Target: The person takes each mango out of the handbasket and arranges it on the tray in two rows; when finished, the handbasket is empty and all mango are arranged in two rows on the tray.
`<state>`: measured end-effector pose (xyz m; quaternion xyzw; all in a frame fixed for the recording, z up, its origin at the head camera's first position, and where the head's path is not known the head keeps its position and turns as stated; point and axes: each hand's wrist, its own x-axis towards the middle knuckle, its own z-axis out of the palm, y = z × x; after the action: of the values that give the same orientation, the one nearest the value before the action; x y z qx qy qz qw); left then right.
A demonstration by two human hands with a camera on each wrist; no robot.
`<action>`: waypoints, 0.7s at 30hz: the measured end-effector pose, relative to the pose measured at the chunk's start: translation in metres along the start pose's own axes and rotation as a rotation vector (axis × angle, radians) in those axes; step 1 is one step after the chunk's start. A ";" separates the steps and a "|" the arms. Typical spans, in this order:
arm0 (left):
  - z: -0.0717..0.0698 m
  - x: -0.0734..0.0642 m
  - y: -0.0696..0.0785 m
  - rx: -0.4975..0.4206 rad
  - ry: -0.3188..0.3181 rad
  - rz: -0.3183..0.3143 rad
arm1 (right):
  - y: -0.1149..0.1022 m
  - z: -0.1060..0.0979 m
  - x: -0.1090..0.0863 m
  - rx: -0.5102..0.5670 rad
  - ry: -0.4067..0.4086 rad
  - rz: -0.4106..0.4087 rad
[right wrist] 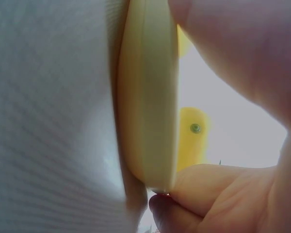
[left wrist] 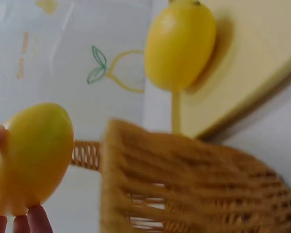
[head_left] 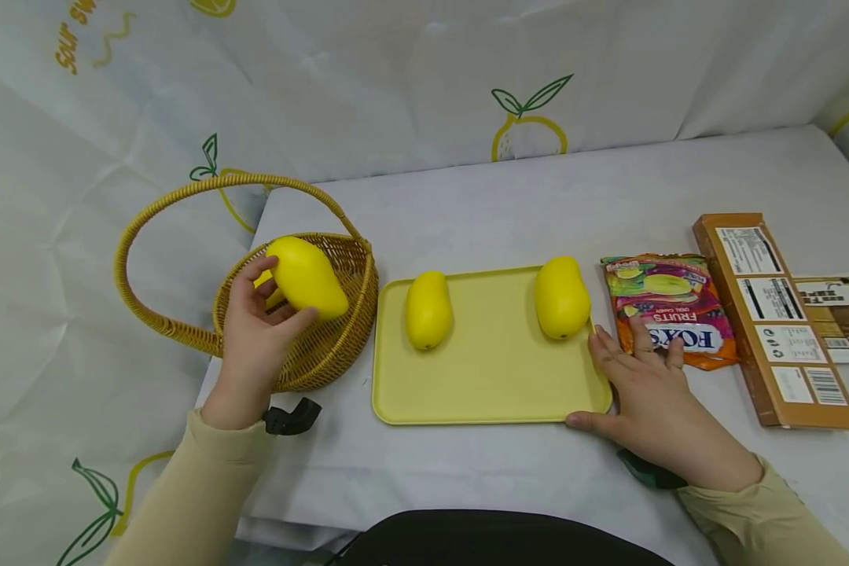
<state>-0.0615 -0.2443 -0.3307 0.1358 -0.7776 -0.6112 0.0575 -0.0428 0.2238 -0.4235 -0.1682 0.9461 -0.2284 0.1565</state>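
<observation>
My left hand (head_left: 258,338) grips a yellow mango (head_left: 307,279) above the wicker basket (head_left: 364,314), thumb on one side and fingers on the other. In the left wrist view this mango (left wrist: 39,155) shows beside the basket rim. Another yellow fruit, mostly hidden behind the fingers, is in the basket. Two mangoes lie on the yellow tray (head_left: 488,385), one at the left (head_left: 428,310) and one at the right (head_left: 562,297). My right hand (head_left: 647,401) rests spread at the tray's front right corner, thumb at the front edge, fingertips along the right rim.
Right of the tray lies a FOX'S candy bag (head_left: 668,306), close to the right fingertips. Beyond it are a brown box (head_left: 778,322) and a flat packet (head_left: 838,314) partly under it. The basket's tall handle (head_left: 233,182) leans up and left. A white patterned sheet hangs behind.
</observation>
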 end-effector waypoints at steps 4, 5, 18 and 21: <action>0.012 -0.014 0.005 -0.107 -0.029 0.130 | 0.000 0.000 -0.001 0.003 0.002 -0.001; 0.016 -0.017 0.005 -0.134 -0.037 0.165 | 0.000 0.000 -0.001 0.003 0.002 -0.002; 0.078 -0.056 -0.009 -0.085 -0.337 0.377 | -0.001 -0.001 -0.001 0.010 0.002 0.000; 0.097 -0.062 -0.016 -0.054 -0.392 0.350 | -0.001 -0.001 -0.001 0.015 -0.001 -0.001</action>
<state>-0.0249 -0.1399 -0.3653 -0.1233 -0.7691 -0.6269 0.0140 -0.0424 0.2237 -0.4217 -0.1674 0.9442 -0.2355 0.1581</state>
